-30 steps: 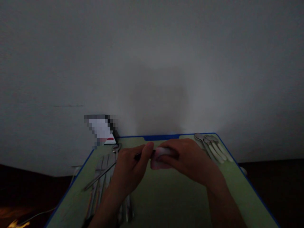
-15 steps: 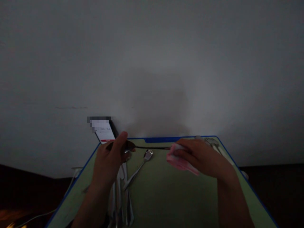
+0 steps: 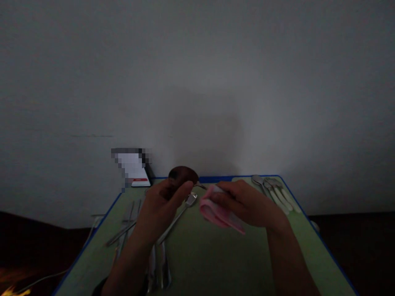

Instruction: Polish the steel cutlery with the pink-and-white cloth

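Note:
My left hand (image 3: 162, 205) is closed round a large spoon (image 3: 182, 175), its dark bowl standing up above my thumb. My right hand (image 3: 243, 202) is closed on a folded pink cloth (image 3: 217, 211) wrapped about the spoon's handle, close to the bowl. Both hands hover over a green table (image 3: 216, 255) with a blue edge. A fork (image 3: 179, 216) lies on the table just below my left hand.
Several pieces of cutlery (image 3: 129, 224) lie at the left side of the table, more below my left wrist (image 3: 160, 267). Spoons with pale handles (image 3: 276, 191) lie at the far right corner. A phone (image 3: 137, 172) leans against the grey wall. A white cable (image 3: 46, 279) runs at lower left.
My hands have come together again: the cloth slid along the handle toward the bowl. The spoon's bowl turned up and now shows above my left thumb.

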A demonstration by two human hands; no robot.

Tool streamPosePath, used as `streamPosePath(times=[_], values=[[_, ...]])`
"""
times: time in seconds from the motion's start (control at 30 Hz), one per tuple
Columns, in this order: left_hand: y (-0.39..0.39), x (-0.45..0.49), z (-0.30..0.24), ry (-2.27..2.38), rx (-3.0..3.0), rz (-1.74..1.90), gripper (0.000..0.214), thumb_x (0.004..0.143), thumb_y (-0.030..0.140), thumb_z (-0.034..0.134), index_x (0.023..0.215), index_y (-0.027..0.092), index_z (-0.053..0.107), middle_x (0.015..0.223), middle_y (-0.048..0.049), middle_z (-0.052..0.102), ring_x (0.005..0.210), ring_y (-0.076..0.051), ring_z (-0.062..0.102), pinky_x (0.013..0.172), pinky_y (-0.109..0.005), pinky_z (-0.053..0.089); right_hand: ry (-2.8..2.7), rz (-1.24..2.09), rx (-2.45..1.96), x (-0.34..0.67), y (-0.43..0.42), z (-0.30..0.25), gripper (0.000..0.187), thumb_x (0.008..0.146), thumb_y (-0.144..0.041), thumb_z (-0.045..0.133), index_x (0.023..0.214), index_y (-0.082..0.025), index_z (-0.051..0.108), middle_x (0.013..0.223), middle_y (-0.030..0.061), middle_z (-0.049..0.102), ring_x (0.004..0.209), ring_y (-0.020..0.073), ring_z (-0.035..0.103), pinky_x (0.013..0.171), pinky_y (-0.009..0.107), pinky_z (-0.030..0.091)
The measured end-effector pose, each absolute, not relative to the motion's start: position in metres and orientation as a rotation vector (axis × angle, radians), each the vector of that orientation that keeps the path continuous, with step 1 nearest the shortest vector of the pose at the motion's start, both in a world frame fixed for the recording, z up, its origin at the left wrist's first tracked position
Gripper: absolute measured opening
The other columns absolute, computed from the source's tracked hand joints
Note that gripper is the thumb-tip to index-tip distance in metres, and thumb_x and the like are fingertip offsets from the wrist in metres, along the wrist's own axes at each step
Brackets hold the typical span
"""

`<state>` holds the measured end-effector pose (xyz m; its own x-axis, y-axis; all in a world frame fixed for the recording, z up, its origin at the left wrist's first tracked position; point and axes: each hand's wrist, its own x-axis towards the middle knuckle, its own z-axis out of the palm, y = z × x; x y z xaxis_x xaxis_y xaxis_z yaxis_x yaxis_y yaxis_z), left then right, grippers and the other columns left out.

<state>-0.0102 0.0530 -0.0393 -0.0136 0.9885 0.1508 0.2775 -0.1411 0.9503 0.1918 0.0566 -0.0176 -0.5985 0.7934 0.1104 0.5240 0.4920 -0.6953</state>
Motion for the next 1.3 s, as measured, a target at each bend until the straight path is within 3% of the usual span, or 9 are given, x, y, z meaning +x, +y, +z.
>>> streamPosePath(times=[0.2, 0.37, 0.47, 0.63, 0.83, 1.0, 1.07, 1.2, 1.3], values=[[0.054, -0.010, -0.039, 1.040, 1.445, 1.035, 0.013, 0.071, 0.031, 0.066, 0.073, 0.018, 0.069, 0.069, -0.0037, 0.065, 0.068, -0.019, 0.060, 0.063, -0.028, 0.048, -2.298, 1.067, -0.957, 0.187, 0.055, -0.016, 0.031, 0.091, -0.034, 0.036, 0.096, -0.016, 0.060, 0.071, -0.0011, 0.057, 0.058, 0.0071, 0.044, 0.052, 0.019, 0.032], [0.058, -0.011, -0.047, 1.012, 1.183, 1.298, 0.016, 0.075, 0.033, 0.064, 0.078, 0.017, 0.066, 0.055, 0.0041, 0.048, 0.046, -0.006, 0.041, 0.043, -0.017, 0.035, -2.341, 1.082, -1.007, 0.187, 0.058, -0.022, 0.035, 0.091, -0.038, 0.034, 0.093, -0.015, 0.060, 0.072, -0.0005, 0.058, 0.059, 0.0077, 0.045, 0.054, 0.020, 0.033], [0.063, -0.014, -0.051, 1.021, 1.060, 1.498, 0.016, 0.076, 0.032, 0.063, 0.080, 0.017, 0.064, 0.054, 0.0062, 0.040, 0.046, -0.005, 0.035, 0.041, -0.015, 0.029, -2.365, 1.033, -1.037, 0.192, 0.059, -0.025, 0.033, 0.091, -0.037, 0.035, 0.090, -0.016, 0.060, 0.072, -0.0003, 0.057, 0.060, 0.0080, 0.045, 0.055, 0.021, 0.033], [0.064, -0.010, -0.050, 1.046, 1.028, 1.638, 0.014, 0.077, 0.030, 0.062, 0.080, 0.016, 0.064, 0.060, 0.0041, 0.044, 0.052, -0.006, 0.040, 0.043, -0.015, 0.032, -2.384, 0.969, -1.098, 0.196, 0.060, -0.025, 0.032, 0.091, -0.037, 0.036, 0.086, -0.015, 0.059, 0.071, 0.0001, 0.057, 0.060, 0.0085, 0.046, 0.055, 0.022, 0.032], [0.060, -0.004, -0.052, 1.065, 1.247, 1.320, 0.016, 0.083, 0.031, 0.056, 0.088, 0.017, 0.062, 0.064, 0.0033, 0.050, 0.051, -0.007, 0.044, 0.046, -0.018, 0.037, -2.306, 0.876, -1.132, 0.183, 0.059, -0.025, 0.035, 0.092, -0.036, 0.032, 0.081, -0.016, 0.058, 0.064, -0.0014, 0.054, 0.055, 0.0077, 0.042, 0.051, 0.022, 0.027], [0.062, -0.008, -0.050, 1.118, 1.177, 1.533, 0.017, 0.082, 0.035, 0.055, 0.083, 0.018, 0.061, 0.079, 0.0006, 0.056, 0.062, -0.009, 0.052, 0.057, -0.021, 0.045, -2.232, 0.897, -1.178, 0.186, 0.062, -0.028, 0.037, 0.091, -0.040, 0.033, 0.082, -0.016, 0.059, 0.062, -0.0020, 0.053, 0.054, 0.0076, 0.041, 0.051, 0.022, 0.027], [0.063, -0.011, -0.047, 1.078, 1.113, 1.613, 0.019, 0.081, 0.036, 0.055, 0.083, 0.018, 0.059, 0.085, -0.0009, 0.057, 0.065, -0.011, 0.054, 0.054, -0.021, 0.046, -2.156, 0.864, -1.192, 0.190, 0.064, -0.028, 0.036, 0.091, -0.041, 0.035, 0.084, -0.017, 0.060, 0.063, -0.0021, 0.053, 0.055, 0.0078, 0.042, 0.051, 0.021, 0.028], [0.063, -0.014, -0.042, 1.035, 1.147, 1.552, 0.021, 0.082, 0.037, 0.053, 0.079, 0.018, 0.057, 0.077, -0.0003, 0.056, 0.060, -0.011, 0.054, 0.047, -0.020, 0.044, -1.890, 0.797, -1.262, 0.195, 0.068, -0.030, 0.037, 0.089, -0.045, 0.038, 0.083, -0.016, 0.060, 0.062, -0.0018, 0.052, 0.054, 0.0081, 0.041, 0.050, 0.021, 0.028], [0.059, -0.012, -0.040, 1.101, 1.339, 1.316, 0.024, 0.085, 0.037, 0.049, 0.077, 0.016, 0.057, 0.070, -0.0013, 0.059, 0.059, -0.012, 0.055, 0.055, -0.023, 0.047, -1.623, 0.908, -1.213, 0.195, 0.072, -0.034, 0.040, 0.087, -0.051, 0.037, 0.090, -0.017, 0.058, 0.068, 0.0001, 0.055, 0.054, 0.0086, 0.042, 0.046, 0.021, 0.029]])
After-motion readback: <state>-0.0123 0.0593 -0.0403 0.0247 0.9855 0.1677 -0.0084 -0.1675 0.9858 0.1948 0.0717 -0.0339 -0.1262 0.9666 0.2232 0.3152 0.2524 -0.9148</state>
